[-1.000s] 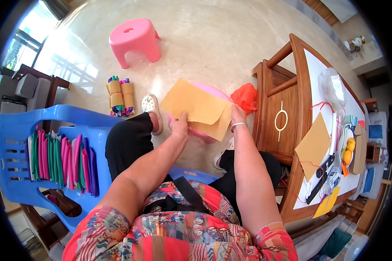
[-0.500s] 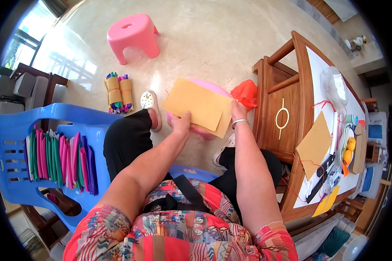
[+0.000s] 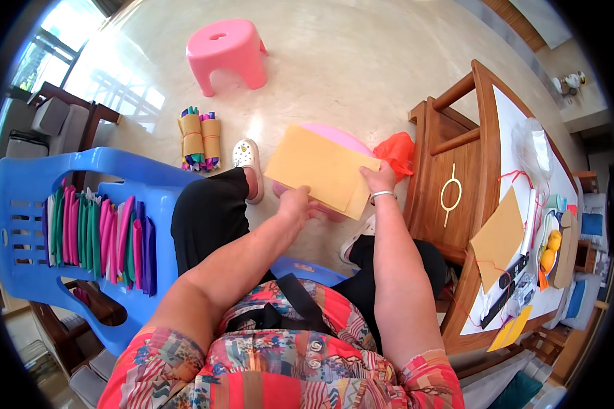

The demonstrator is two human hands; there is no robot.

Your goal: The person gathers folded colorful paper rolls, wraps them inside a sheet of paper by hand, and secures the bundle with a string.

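Observation:
Tan kraft paper sheets (image 3: 317, 163), two overlapping, are held out in front of my knees. My left hand (image 3: 298, 204) pinches their near edge, fingers partly hidden underneath. At the right corner my right hand (image 3: 380, 178), with a bracelet at its wrist, grips the paper with the thumb on top. Beneath the sheets is a round pink surface (image 3: 341, 138), mostly covered. A red plastic bag (image 3: 396, 151) lies just beyond my right hand.
A pink stool (image 3: 226, 54) stands ahead. Two paper-wrapped colourful bundles (image 3: 201, 140) lie on the floor. At left, a blue chair (image 3: 102, 160) carries folded coloured pieces (image 3: 102, 238). To the right, a wooden table (image 3: 488, 88) holds kraft paper (image 3: 498, 235), red string, a remote and yellow fruit.
The sheets are turned slightly and lined up more closely, with less of the lower one showing. My left hand has slid along the near edge. The whole view has shifted a little.

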